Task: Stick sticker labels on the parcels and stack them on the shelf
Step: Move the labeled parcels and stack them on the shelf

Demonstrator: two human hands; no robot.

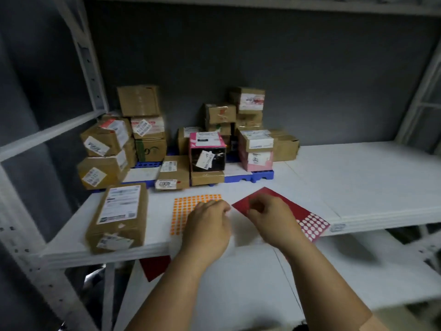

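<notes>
Red sticker sheet [284,206] flat on the white shelf board [358,177], near edge, right of centre; far end solid red, near-right corner showing rows of pale empty circles. Right hand [269,218] over the sheet's middle, fingers curled in toward the thumb as if picking at a dot; whether a sticker sits in that grip cannot be told. Left hand [207,225] just left of the sheet, fingers curled tight, tips close to the sheet's left edge; holding anything or not, cannot tell either. Orange dot sheet [188,211] beside and partly under the left hand.

Long brown parcel [120,216] at the near left, white shipping label on top, likely next for a dot. Farther back, stacked cardboard parcels [140,130], a black-and-pink box [207,151] and a pink one [256,152] on blue plastic pallets [248,179].

Likely trouble from here: sheet lifting with the sticker unless pinned down; dot folding onto itself or clinging to a fingertip; sheet sliding off the near edge. A second red sheet [155,268] below the shelf front, apparently on the lower board.
</notes>
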